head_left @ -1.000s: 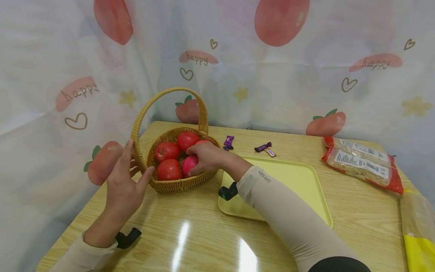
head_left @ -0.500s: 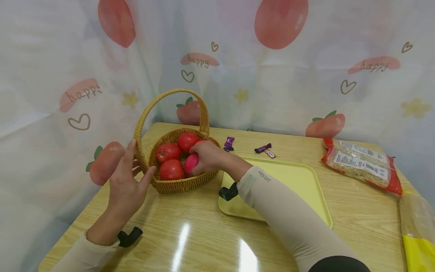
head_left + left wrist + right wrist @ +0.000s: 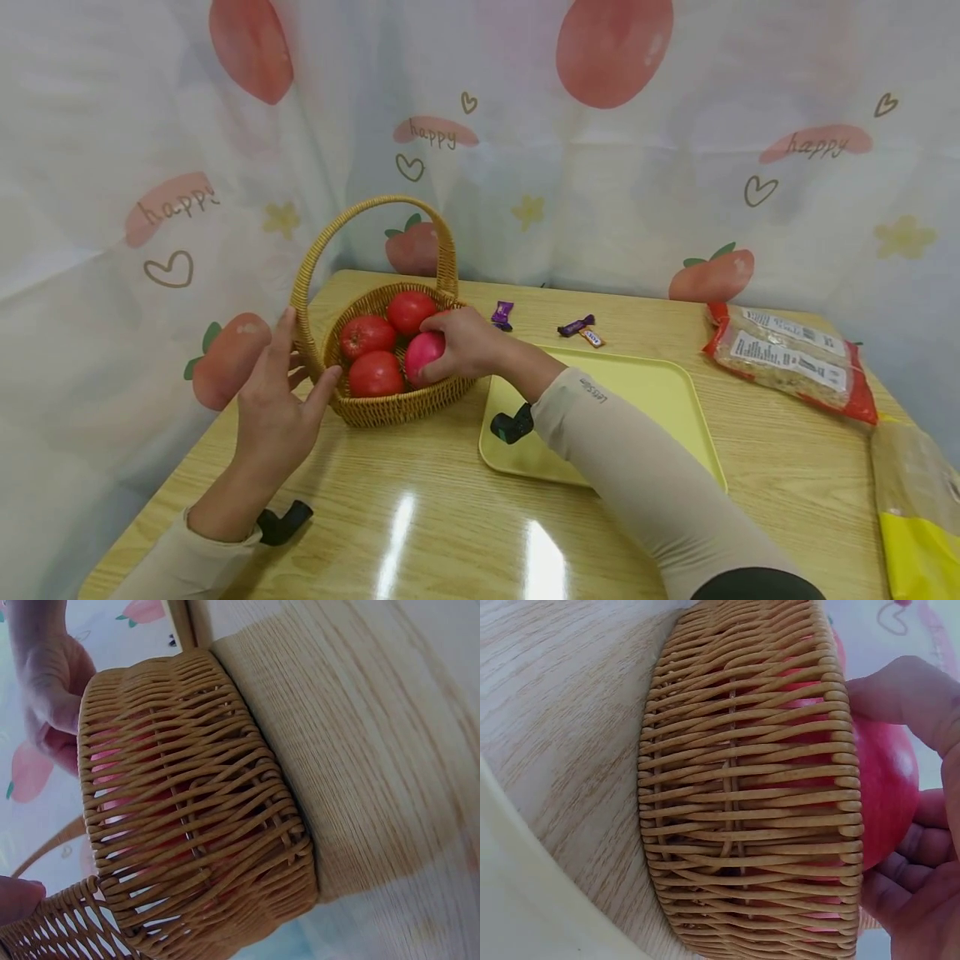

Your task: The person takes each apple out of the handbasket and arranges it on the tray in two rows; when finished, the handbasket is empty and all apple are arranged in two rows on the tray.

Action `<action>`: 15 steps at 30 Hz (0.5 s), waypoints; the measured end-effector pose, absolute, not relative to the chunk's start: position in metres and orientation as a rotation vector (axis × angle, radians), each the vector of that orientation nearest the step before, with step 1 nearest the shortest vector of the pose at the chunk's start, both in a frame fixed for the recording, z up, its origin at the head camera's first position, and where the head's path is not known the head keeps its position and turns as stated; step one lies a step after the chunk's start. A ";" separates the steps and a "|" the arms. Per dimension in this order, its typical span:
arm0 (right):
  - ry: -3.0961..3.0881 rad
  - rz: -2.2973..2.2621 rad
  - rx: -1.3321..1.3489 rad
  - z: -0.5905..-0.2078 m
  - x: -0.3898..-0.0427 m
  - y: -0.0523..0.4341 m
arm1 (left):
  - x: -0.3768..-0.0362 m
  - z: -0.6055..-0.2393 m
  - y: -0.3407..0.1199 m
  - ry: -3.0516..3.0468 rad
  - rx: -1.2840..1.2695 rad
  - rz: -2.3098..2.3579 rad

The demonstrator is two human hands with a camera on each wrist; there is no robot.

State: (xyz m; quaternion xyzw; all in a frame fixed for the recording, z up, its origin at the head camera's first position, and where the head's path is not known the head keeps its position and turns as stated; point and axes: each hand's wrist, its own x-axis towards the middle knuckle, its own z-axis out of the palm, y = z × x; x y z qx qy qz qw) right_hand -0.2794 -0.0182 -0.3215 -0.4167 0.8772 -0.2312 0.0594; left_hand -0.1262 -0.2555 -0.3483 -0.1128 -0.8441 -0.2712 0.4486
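both arms wear snug beige sleeves ending at the wrists. the right sleeve point(image 3: 637, 492) carries small dark lettering near the cuff and gives way to black fabric at the upper arm. a black clip-like mount point(image 3: 512, 423) sits under each wrist.

The basket point(image 3: 390, 392) is rough woven wicker, matt tan. The table point(image 3: 420, 517) is pale wood grain under a glossy finish that mirrors light. The tray point(image 3: 660, 400) looks smooth yellow plastic. The pink fruit point(image 3: 422, 353) has sleek, slightly shiny skin.
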 end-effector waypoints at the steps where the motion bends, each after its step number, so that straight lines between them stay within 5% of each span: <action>1: 2.653 -0.714 -1.251 -0.321 -0.279 -0.017 | -0.126 -0.349 -0.256 -2.088 -0.279 -0.671; 15: 2.655 -0.881 -1.137 -0.309 -0.275 -0.006 | -0.127 -0.350 -0.258 -2.088 -0.287 -0.666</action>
